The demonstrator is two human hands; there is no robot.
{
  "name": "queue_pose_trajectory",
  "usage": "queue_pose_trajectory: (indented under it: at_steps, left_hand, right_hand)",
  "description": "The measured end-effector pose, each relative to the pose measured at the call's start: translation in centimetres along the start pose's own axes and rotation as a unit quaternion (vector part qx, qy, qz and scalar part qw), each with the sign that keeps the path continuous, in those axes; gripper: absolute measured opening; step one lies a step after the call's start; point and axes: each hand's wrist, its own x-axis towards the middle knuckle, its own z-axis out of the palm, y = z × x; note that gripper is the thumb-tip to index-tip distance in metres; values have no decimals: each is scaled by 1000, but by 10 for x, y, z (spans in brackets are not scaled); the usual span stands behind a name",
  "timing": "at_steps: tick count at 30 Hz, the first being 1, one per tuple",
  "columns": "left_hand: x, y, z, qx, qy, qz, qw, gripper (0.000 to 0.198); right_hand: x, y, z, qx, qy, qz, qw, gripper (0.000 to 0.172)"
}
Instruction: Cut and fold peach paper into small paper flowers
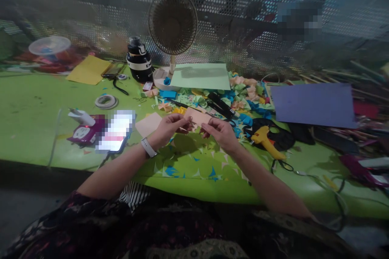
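Messy green desk point(33, 117), left hand point(172, 125) and right hand point(221, 131) both pinching peach paper point(198, 116), so uneven tugging could crease it tbh.

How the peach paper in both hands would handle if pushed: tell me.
The peach paper looks thin, so it is probably light. It spans the gap between the left hand and the right hand without visible sag, suggesting slight stiffness. The curled peach pieces nearby hint that it may crease easily.
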Motion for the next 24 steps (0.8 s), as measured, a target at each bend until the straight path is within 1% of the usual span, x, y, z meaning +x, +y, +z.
queue_pose_trajectory:
  at_steps: [2,5,7,8,11,14,15,16,17,19,20,21,24]
  left_hand:
    - [-1,-1,2,-20,25,20,999,42]
    - [-1,-3,3,-36,46,54,997,38]
    - [0,-5,3,-54,53,56,996,37]
    - [1,-6,3,-68,51,47,995,37]
    - [1,-7,3,-87,17,5,996,40]
    - [0,-5,2,-77,1,-7,997,40]
    - [0,-4,1,-75,2,-6,997,40]
    - [-1,-2,1,-72,1,-7,997,39]
    - [-1,-1,0,-67,-4,-10,998,39]
    - [-1,-1,-1,-53,-19,-16,998,38]
    - [-1,-1,-1,-45,-29,-19,998,38]
    - [-1,-2,-1,-36,-39,-19,998,38]
    - [0,-5,0,-12,-61,-13,998,41]
  right_hand:
    - [-3,-1,2,7,-8,7,1000,43]
    - [-5,-1,5,15,-35,32,999,44]
    - [-6,-1,7,18,-56,50,997,45]
    - [-6,-1,8,19,-63,55,996,45]
    - [-6,0,11,23,-69,48,996,44]
    - [-8,1,10,4,-89,26,996,39]
    - [-9,2,8,-11,-85,10,996,36]
    - [-9,2,5,-32,-66,-14,997,32]
    - [-9,2,2,-58,-34,-47,997,28]
    - [-8,3,-4,-115,31,-124,985,26]
    - [-7,4,-6,-144,42,-162,975,28]
    - [-6,5,-8,-170,32,-198,965,28]
    - [-2,8,-10,-229,-34,-279,932,23]
